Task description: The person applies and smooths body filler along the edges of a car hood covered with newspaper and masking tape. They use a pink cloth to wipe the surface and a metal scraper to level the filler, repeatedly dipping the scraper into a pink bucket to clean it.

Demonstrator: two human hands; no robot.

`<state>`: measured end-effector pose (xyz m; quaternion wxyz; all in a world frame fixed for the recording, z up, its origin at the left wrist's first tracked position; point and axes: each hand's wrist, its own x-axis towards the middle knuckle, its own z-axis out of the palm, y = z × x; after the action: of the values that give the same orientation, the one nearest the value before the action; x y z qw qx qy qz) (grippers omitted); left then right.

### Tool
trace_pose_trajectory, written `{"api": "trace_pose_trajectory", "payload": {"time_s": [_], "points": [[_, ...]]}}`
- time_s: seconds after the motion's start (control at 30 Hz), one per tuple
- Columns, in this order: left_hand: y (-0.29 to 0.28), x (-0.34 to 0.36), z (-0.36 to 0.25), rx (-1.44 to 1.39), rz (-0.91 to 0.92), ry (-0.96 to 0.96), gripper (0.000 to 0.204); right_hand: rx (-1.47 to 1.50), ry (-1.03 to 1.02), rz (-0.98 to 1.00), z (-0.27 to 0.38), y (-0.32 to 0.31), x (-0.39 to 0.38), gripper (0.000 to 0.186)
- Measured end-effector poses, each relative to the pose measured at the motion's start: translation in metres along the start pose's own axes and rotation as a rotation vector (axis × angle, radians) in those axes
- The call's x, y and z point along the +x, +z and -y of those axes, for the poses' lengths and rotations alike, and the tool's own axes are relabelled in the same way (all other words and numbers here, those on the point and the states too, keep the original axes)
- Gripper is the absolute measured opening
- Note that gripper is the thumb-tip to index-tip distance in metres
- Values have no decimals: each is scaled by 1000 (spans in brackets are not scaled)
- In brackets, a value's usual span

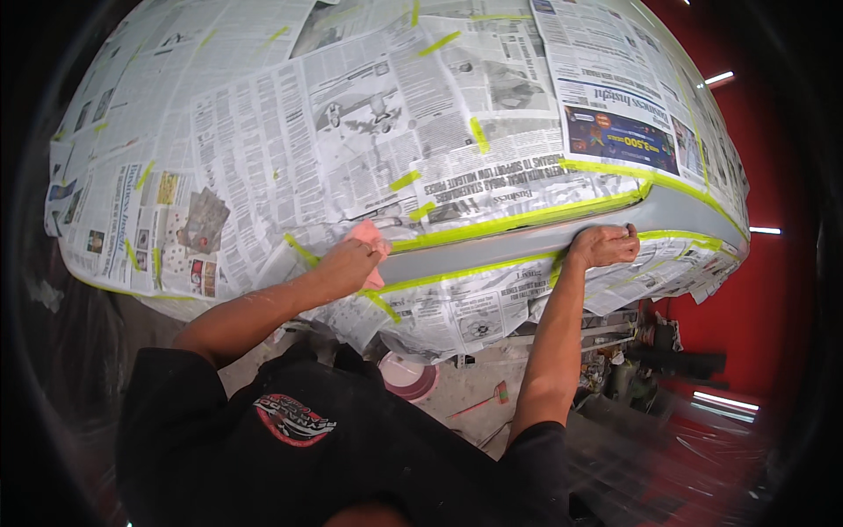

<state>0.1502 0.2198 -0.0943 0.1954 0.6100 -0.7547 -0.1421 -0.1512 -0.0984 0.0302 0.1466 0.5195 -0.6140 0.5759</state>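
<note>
The left hand (pixel 346 267) is pinching a pink cloth (pixel 369 235); the right hand (pixel 604 247) is curling at the grey panel (pixel 492 253), its grip I cannot tell. Newspaper (pixel 255 167) is bordering it, a bucket (pixel 425 386) standing below.

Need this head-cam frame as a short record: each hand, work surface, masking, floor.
left hand: gripping a pink cloth at the grey strip's left end
right hand: fingers curled at the strip's right part; contents, if any, hidden
work surface: grey strip, exposed
masking: newspaper around it, yellow-green tape along its edges
floor: round pink container
</note>
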Motion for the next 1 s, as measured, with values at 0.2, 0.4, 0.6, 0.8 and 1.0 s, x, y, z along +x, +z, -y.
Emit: {"api": "trace_pose_trajectory", "payload": {"time_s": [0.2,0.4,0.6,0.8,1.0], "points": [[16,-72,40,60,123,-303,38,-22,-27,-8,-10,5,3,28],[-20,-59,33,16,387,-423,35,-4,12,9,1,7,1,28],[-80,-107,20,-873,346,-440,30,-1,-82,-19,-8,10,-1,25],[-76,-128,-50,-1434,213,-544,42,-97,-101,176,-6,-8,9,35],[-24,-97,-115,-1419,204,-309,50,306,219,696,8,-126,-85,49]]}}
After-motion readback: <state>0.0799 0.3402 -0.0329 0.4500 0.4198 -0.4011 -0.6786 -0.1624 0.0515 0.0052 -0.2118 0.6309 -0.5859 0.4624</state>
